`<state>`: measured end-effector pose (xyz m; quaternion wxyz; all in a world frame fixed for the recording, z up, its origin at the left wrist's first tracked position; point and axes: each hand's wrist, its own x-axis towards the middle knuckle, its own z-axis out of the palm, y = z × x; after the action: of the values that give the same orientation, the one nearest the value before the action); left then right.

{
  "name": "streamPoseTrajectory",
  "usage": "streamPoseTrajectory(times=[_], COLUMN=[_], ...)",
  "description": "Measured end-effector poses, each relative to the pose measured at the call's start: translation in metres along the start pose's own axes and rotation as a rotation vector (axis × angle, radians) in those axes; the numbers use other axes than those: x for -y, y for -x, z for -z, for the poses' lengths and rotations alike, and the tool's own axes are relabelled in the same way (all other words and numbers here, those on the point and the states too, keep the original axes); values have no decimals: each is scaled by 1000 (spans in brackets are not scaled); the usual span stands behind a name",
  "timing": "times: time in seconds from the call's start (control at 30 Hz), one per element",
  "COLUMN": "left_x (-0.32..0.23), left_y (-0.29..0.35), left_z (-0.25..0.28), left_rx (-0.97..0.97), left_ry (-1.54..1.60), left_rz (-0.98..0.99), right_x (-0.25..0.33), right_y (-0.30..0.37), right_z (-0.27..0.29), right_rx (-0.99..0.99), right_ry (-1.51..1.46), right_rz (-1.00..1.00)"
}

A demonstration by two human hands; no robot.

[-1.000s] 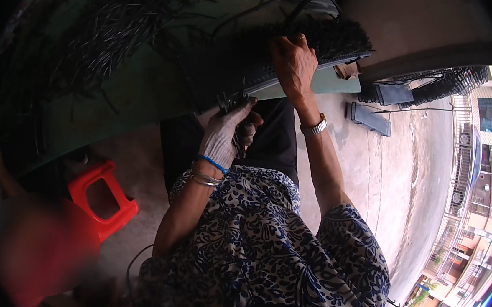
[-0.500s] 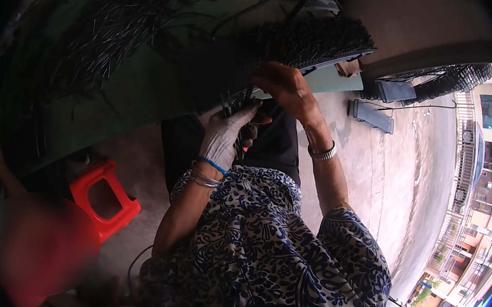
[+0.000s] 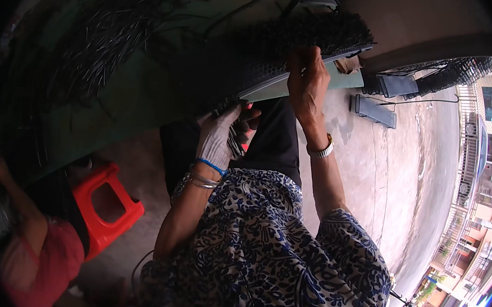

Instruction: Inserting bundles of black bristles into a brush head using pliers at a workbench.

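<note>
My left hand [image 3: 219, 132], in a pale work glove with dark fingertips, is closed around a bundle of thin black strips [image 3: 237, 145] just below the table edge. My bare right hand [image 3: 309, 88] is up at the edge of a long black perforated panel [image 3: 260, 75]. Its fingers are pinched together there, and whatever is between them is hidden. Dense black bristles [image 3: 334, 35] stand up from the right part of the panel, while its left part is lost in shadow.
A heap of loose black strips [image 3: 100, 42] lies on the green table [image 3: 97, 130]. A red plastic stool [image 3: 127, 213] stands at the left, beside a person in a red top [image 3: 58, 260]. Grey rectangular pieces [image 3: 374, 111] with black wire handles are on the floor at the right.
My right hand has moved up and right, from above my left hand to the panel edge. My left hand has shifted slightly down, still around the strips. The neighbouring person has moved.
</note>
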<state>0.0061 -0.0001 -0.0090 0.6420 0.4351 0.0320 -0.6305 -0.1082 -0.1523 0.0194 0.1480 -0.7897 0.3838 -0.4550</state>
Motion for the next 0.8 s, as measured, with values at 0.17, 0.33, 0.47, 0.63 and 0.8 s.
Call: streamPoseTrajectory(times=[0.17, 0.33, 0.47, 0.63, 0.8], left_x=[0, -3, 0, -2, -4], left_y=[0, 5, -1, 2, 6], left_z=[-3, -5, 3, -3, -7], left_rx=[69, 88, 228, 188, 164], left_ry=[90, 128, 121, 96, 86], left_rz=[103, 150, 147, 163, 143], right_x=[-11, -7, -14, -12, 6], right_y=[-3, -2, 5, 5, 7], right_z=[-8, -2, -8, -10, -3], right_rx=[-41, 61, 94, 122, 177], right_ry=[67, 31, 16, 330, 360], right_rz=[108, 40, 46, 134, 4])
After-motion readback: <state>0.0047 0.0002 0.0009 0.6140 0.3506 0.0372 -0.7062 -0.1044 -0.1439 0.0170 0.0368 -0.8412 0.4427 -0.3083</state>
